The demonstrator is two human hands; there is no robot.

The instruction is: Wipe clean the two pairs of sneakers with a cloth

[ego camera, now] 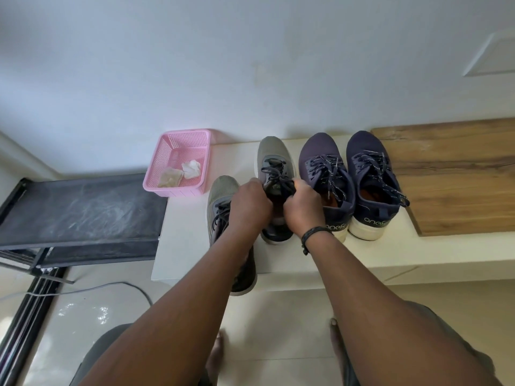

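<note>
Both hands are gripping the same grey sneaker at its tongue and lace area: the left hand is curling its fingers round the left side of the opening, and the right hand is pinching the right side, a dark braided wristband sitting on that wrist. This shoe is standing on the pale ledge, toe pointing far toward the white wall, heel near the person.

Its grey partner is lying just to the left, set nearer, with its heel hanging over the ledge's near edge and partly hidden under the left forearm. To the right, a navy pair is standing side by side, touching or nearly so: the left navy sneaker just beside the held shoe, the right navy sneaker next to a wooden board lying on the ledge's right part.

Far left on the ledge, a pink mesh basket is holding two crumpled cloths, one whitish and one dingier, touching each other. A dusty black rack shelf is sitting left of the ledge, and a grey cable is trailing across the tiled floor.
</note>
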